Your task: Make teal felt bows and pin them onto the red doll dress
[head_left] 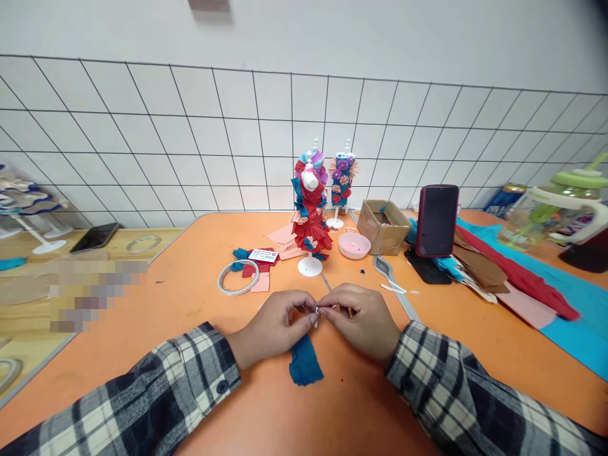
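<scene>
My left hand (278,322) and my right hand (363,320) meet fingertip to fingertip above the orange table. Between them they pinch a small white strip (316,316), perhaps a bit of tape; most of it is covered by the fingers. A dark blue piece of crepe paper (305,362) hangs or lies just below my left fingers; whether that hand also grips it cannot be made out. Beyond the hands stands a small white dress form (310,180) in a red ruffled paper dress. A roll of tape (221,282) lies left of it.
Behind the hands are a pink bowl (354,245), a cardboard box (384,228), scissors (384,269) and a second dress form (342,180). To the right, a phone (437,220) stands upright near folded red paper (522,272) and a clear jug (536,218). Paper scraps (259,282) lie by the tape.
</scene>
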The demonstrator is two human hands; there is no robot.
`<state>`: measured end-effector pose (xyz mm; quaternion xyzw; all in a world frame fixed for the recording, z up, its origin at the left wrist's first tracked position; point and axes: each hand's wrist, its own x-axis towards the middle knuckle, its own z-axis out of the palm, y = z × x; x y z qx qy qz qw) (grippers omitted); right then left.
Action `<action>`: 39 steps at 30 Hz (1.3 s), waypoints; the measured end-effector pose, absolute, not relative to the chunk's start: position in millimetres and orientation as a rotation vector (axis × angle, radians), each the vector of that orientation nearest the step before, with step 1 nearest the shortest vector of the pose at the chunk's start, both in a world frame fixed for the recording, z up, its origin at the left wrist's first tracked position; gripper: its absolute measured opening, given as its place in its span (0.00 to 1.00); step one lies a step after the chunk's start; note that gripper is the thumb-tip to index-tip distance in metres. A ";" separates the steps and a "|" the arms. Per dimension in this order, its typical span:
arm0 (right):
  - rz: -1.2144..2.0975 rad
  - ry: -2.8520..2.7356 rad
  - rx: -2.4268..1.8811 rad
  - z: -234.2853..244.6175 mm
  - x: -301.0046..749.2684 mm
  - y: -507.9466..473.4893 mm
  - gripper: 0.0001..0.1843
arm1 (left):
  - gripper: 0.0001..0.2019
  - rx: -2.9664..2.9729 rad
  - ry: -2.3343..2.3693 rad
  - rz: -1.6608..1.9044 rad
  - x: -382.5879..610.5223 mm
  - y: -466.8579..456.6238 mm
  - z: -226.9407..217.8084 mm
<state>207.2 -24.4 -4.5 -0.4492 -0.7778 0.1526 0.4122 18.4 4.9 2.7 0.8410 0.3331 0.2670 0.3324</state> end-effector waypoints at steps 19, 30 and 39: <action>0.943 -1.431 -1.201 -1.4 207.7 -19.6 0.18 | 0.05 2.181 0.956 0.782 19.2 5.0 0.8; 1.064 -1.625 -1.298 -1.3 207.1 -19.0 0.07 | 0.07 2.473 0.933 0.673 16.3 5.2 -3.0; 1.451 -1.461 -1.195 0.2 210.1 -18.9 0.10 | 0.09 2.504 0.899 0.734 16.1 6.3 -3.1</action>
